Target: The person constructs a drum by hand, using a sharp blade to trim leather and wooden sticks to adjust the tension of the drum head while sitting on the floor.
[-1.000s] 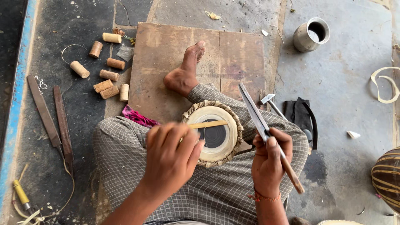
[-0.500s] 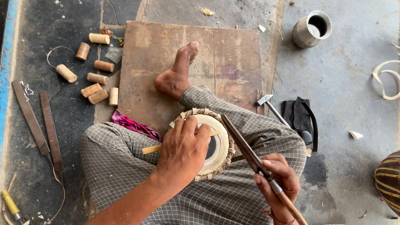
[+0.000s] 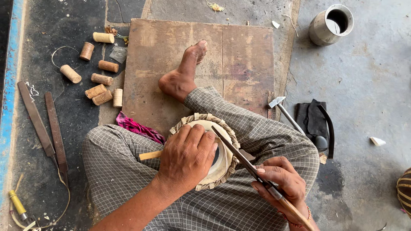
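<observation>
The person sits cross-legged on the floor with a small round drum, pale skin head ringed by braided tan lacing (image 3: 222,164), resting in the lap. The left hand (image 3: 188,156) lies flat over the drumhead, fingers spread and curled over the far rim, pressing it steady; a thin pale wooden stick (image 3: 150,155) juts out from under the palm toward the left knee. The right hand (image 3: 280,182) has its fingers wrapped tight around the wooden handle of a long, narrow metal blade (image 3: 239,156), whose tip lies against the drum's rim just beside the left fingers.

The lacing already runs all round the rim and looks complete; the work appears to be at a fitting or trimming stage along the edge, though how much is left cannot be told.

On the floor to the left lie several short wooden pegs (image 3: 100,79) and two long flat files (image 3: 45,124). A small hammer (image 3: 284,112) and a steel cup (image 3: 330,23) sit to the right, beside a brown wooden board (image 3: 239,64) under the bare foot.
</observation>
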